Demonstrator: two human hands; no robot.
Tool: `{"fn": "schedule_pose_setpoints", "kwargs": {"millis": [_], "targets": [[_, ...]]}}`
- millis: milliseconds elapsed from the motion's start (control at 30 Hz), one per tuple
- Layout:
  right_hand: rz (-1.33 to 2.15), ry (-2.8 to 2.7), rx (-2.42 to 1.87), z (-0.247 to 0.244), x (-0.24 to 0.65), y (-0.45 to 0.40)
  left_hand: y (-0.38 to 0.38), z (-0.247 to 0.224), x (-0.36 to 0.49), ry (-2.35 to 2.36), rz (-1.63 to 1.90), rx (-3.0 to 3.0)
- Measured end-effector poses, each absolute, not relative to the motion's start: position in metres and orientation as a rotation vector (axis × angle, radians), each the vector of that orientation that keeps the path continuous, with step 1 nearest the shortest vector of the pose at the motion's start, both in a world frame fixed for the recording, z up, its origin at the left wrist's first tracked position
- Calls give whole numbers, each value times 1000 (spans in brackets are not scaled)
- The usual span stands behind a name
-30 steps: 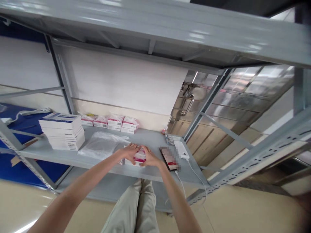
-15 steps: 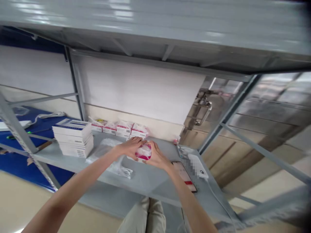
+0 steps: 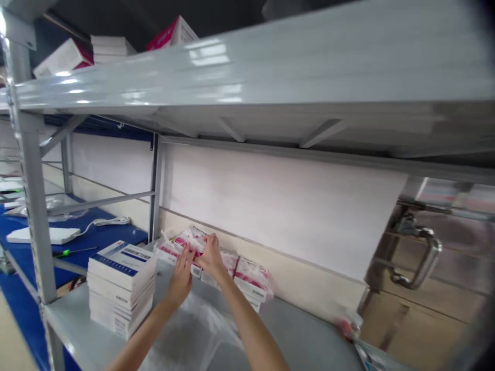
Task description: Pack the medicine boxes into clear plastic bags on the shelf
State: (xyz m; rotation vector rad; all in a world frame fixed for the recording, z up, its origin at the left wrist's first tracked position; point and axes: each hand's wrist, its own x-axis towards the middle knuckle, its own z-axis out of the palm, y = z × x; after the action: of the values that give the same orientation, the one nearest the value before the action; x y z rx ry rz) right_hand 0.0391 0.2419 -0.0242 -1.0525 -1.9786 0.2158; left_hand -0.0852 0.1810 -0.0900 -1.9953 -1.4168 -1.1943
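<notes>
My left hand (image 3: pixel 183 273) and my right hand (image 3: pixel 210 256) are together at a pink and white box (image 3: pixel 190 238) with clear plastic on it, over the left part of a row of similar boxes (image 3: pixel 251 278) along the back of the grey shelf. The right hand's fingers pinch the box's near right side. The left hand's fingers rest against its front edge, close together. Plastic bags (image 3: pixel 185 330) lie on the shelf below my forearms. To the left stands a stack of white and blue boxes (image 3: pixel 122 283).
A grey upright post (image 3: pixel 33 196) stands at the left, with a blue table (image 3: pixel 93 221) beyond it. Overhead is an upper shelf beam (image 3: pixel 247 77) bearing more boxes. At the right are a metal handle (image 3: pixel 423 260) and a plastic packet (image 3: pixel 350 325).
The view has swung left and up. Both hands have carried the pink and white box from the middle of the shelf to the row at the back.
</notes>
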Motion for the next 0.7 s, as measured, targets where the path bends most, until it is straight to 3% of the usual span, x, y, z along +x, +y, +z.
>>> {"fn": "schedule_pose_setpoints", "kwargs": {"millis": [133, 267, 500, 700], "targets": [[97, -2192, -1187, -37, 12, 273, 231, -136, -105, -1676, -1367, -2044], [46, -2390, -1436, -52, 31, 286, 257, -160, -115, -1766, -1217, -2379], [-149, -2485, -1461, -59, 53, 280, 258, -145, -100, -1713, -1093, -2577], [-180, -2410, -1501, -61, 46, 266, 252, -140, -100, -1673, -1271, -2417]]}}
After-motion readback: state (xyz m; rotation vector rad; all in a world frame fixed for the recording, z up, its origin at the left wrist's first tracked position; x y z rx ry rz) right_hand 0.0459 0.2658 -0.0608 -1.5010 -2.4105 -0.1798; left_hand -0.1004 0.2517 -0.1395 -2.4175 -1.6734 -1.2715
